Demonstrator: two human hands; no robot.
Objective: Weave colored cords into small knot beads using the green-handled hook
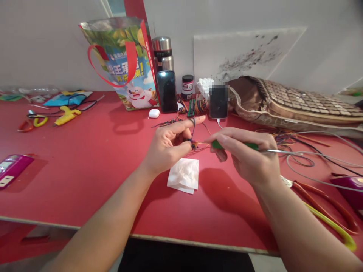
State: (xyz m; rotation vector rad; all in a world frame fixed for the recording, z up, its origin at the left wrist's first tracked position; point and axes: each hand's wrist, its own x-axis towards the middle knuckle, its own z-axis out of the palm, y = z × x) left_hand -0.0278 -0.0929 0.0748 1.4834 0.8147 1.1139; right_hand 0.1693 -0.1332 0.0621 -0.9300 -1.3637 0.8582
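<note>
Near me, at six o'clock, a tissue (183,175) lies on the red desk (82,162). At centre, my left hand's (164,149) grip pinches coloured cords (194,144); toward three o'clock, my right hand's (251,155) grip holds a green tool (217,144) pointing at them. Beyond, between ten and eleven, stands a bag (119,67).

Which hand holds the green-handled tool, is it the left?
No, the right hand grips the green-handled tool, while the left hand pinches multicoloured cords.
</note>
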